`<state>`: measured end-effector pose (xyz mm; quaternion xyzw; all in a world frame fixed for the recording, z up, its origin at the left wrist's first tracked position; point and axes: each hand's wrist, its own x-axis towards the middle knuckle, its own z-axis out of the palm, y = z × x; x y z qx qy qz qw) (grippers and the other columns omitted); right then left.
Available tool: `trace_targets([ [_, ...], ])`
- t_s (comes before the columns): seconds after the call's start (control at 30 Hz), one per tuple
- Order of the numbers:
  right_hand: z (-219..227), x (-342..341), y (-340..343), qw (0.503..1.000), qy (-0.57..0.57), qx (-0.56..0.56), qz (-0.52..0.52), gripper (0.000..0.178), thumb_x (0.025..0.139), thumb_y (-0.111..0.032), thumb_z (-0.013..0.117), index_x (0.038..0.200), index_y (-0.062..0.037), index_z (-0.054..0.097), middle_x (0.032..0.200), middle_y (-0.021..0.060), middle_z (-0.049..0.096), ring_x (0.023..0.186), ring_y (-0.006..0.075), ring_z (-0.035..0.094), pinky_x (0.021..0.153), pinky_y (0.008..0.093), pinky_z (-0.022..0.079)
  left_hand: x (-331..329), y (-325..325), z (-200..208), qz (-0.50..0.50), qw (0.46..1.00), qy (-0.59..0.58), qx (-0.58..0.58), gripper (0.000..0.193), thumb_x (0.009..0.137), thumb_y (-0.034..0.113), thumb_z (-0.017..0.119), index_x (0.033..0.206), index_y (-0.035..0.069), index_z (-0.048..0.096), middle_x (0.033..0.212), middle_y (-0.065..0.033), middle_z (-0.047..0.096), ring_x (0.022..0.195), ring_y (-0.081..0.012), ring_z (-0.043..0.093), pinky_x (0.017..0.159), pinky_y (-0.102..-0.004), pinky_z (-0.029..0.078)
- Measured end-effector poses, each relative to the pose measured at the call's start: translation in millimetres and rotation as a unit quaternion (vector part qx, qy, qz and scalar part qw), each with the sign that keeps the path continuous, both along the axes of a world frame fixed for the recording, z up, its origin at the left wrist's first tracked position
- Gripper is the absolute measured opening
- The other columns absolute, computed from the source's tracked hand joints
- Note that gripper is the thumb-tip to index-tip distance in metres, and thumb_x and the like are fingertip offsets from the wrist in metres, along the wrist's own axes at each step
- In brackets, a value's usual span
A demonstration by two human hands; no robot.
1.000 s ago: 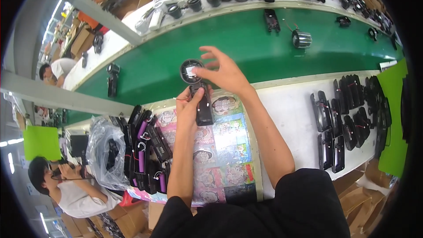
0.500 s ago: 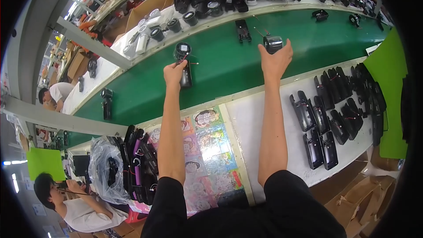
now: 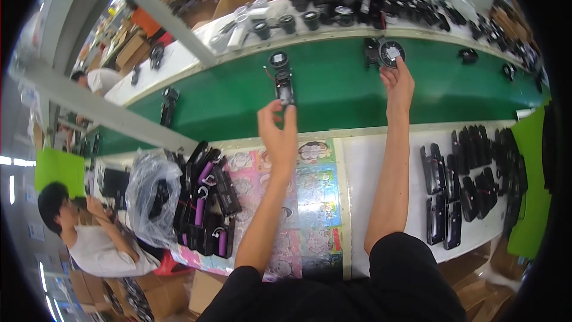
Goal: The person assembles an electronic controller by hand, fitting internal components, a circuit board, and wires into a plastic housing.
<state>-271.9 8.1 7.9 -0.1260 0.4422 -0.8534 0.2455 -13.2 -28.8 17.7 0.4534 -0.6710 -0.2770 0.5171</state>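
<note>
one fan (image 3: 285, 88) is between the far and near edges of the green surface (image 3: 333, 98). left hand (image 3: 278, 134): fingers at its near end; grip cannot be told. right hand (image 3: 400, 86): fingers clamped on the fan head (image 3: 391, 52), close to the far edge.

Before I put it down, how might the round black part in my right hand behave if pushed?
The round black part looks likely to roll if set on its edge, since its outline is circular. It seems stiff: no bend shows where the right hand grips it.
</note>
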Motion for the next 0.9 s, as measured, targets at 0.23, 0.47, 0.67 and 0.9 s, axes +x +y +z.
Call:
trace_targets([
  [0.23, 27.0, 130.9, -42.2, 0.909, 0.065, -0.051, 0.408, 0.025, 0.084, -0.022, 0.062, 0.1, -0.0033, 0.056, 0.09, 0.0034, 0.061, 0.081, 0.0121, 0.06, 0.08, 0.0294, 0.049, 31.1, 17.8, -31.4, -0.178, 0.942, 0.254, 0.13, 0.077, 0.078, 0.01, 0.066, 0.138, 0.002, 0.019, 0.132, -0.0151, 0.034, 0.116, -0.0222, 0.041, 0.088, -0.0323, 0.043],
  [0.47, 12.5, 178.2, -44.2, 0.858, 0.234, 0.158, 0.429, 0.042, 0.088, -0.023, 0.058, 0.118, 0.0039, 0.047, 0.099, 0.0091, 0.059, 0.091, 0.0163, 0.06, 0.083, 0.0301, 0.05, 48.0, -10.2, -14.9, -0.139, 0.908, 0.329, 0.217, 0.06, 0.086, 0.033, 0.059, 0.13, 0.005, 0.03, 0.111, -0.0106, 0.05, 0.102, -0.0165, 0.049, 0.081, -0.0276, 0.045],
  [0.67, 52.4, 174.7, -35.6, 0.768, 0.527, 0.277, 0.236, 0.025, 0.09, -0.022, 0.056, 0.102, 0.0001, 0.06, 0.094, 0.0067, 0.062, 0.082, 0.0136, 0.058, 0.073, 0.0264, 0.047, 54.9, -17.5, -31.6, -0.158, 0.81, 0.496, 0.269, 0.047, 0.085, 0.026, 0.056, 0.122, 0.003, 0.039, 0.109, -0.0092, 0.052, 0.096, -0.0152, 0.054, 0.075, -0.029, 0.049],
  [0.9, 113.8, 398.3, -19.9, 0.67, 0.566, 0.062, 0.476, 0.012, 0.082, -0.001, 0.057, 0.092, 0.0001, 0.064, 0.084, 0.009, 0.065, 0.076, 0.0166, 0.063, 0.069, 0.0265, 0.047, 37.8, -6.9, -16.8, -0.235, 0.724, 0.561, 0.325, 0.04, 0.085, 0.025, 0.053, 0.116, 0.003, 0.04, 0.095, -0.0064, 0.055, 0.08, -0.0128, 0.057, 0.063, -0.0267, 0.047],
])
